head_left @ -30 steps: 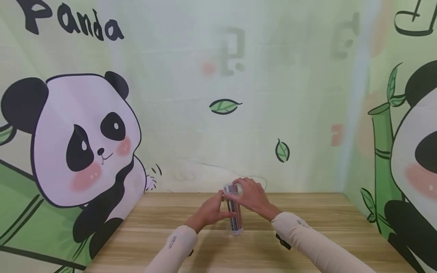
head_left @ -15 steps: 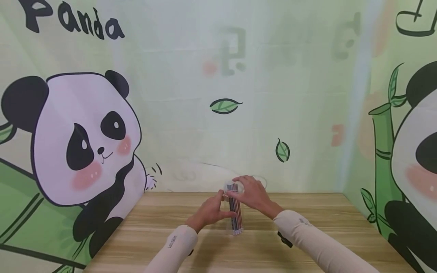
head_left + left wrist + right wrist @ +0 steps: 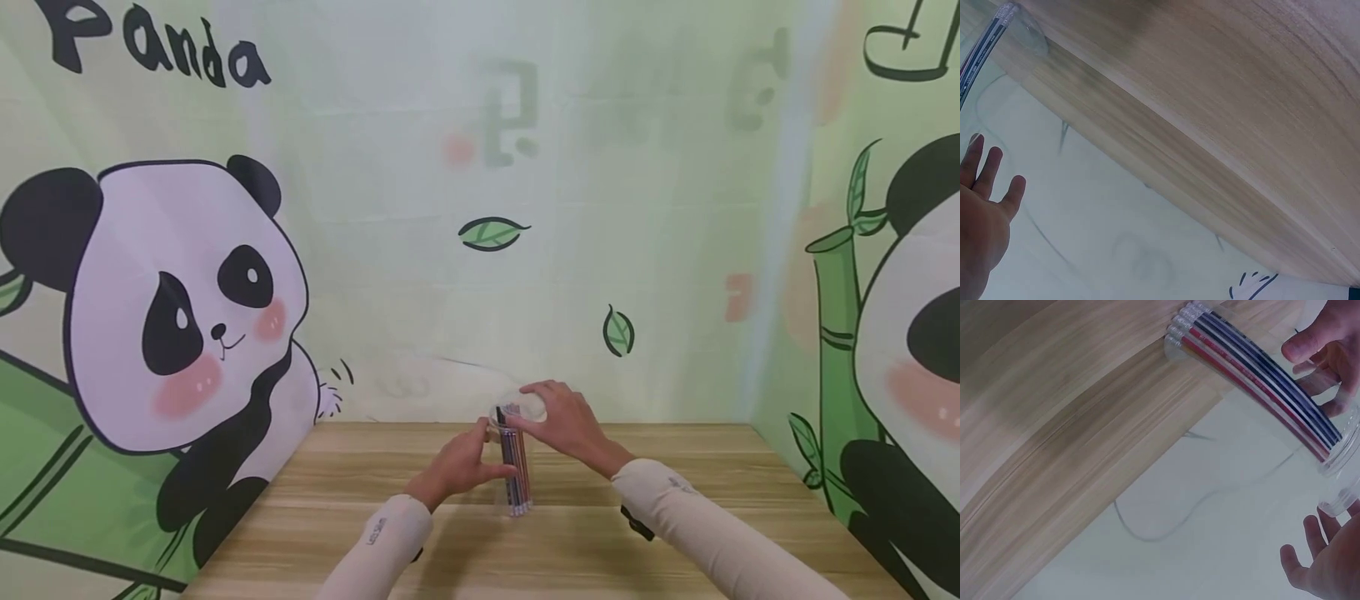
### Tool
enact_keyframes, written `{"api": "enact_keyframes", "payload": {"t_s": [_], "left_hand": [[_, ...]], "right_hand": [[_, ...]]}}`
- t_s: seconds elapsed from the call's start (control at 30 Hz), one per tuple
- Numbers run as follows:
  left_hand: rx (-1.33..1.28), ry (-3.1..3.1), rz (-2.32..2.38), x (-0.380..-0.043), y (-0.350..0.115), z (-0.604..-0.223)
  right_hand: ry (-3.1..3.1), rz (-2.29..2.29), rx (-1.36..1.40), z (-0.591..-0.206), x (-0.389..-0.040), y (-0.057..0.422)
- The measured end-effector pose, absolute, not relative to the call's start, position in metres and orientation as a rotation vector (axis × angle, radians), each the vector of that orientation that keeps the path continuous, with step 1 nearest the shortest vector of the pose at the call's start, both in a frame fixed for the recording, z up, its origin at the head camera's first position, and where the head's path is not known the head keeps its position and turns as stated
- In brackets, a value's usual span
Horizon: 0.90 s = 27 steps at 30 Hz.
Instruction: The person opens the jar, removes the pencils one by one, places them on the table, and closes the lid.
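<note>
A clear plastic tube [image 3: 1344, 447] stands on the table at the middle of the head view, slightly tilted. Inside it are several pencils [image 3: 516, 471] with dark and red barrels and pale ends. My left hand [image 3: 453, 467] grips the tube from the left, thumb across its front. My right hand [image 3: 570, 421] pinches a clear round lid [image 3: 534, 407] just right of the tube's mouth. In the right wrist view a narrow gap shows between lid and rim. The left wrist view shows some of my left fingers [image 3: 991, 172] extended beside the tube.
The wood-grain table [image 3: 360, 533] reaches back to a pale green fabric wall [image 3: 405, 275]. Panda and bamboo prints cover the wall at both sides. Shadows of the arms fall on the table in front of the tube.
My right hand has shifted up and right, carrying the lid off the tube's mouth. My left hand and the tube have stayed nearly in place.
</note>
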<state>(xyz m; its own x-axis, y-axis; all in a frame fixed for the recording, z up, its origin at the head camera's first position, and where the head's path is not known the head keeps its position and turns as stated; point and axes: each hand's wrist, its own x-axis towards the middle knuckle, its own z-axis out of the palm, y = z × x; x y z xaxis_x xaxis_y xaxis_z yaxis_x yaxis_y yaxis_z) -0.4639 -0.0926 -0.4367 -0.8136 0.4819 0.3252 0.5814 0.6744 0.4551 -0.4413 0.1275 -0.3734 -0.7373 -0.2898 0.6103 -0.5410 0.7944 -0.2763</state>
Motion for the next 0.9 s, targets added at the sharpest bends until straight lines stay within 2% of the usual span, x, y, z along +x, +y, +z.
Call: {"api": "enact_keyframes", "payload": {"t_s": [0.4, 0.9], "left_hand": [[-0.862, -2.706, -0.906, -0.464, -0.092, -0.433], [-0.842, -2.727, -0.847, -0.464, -0.093, -0.437]], "right_hand": [[-2.403, 0.563, 0.575, -0.371, -0.442, 0.153], [-2.494, 0.573, 0.519, -0.404, -0.437, 0.183]]}}
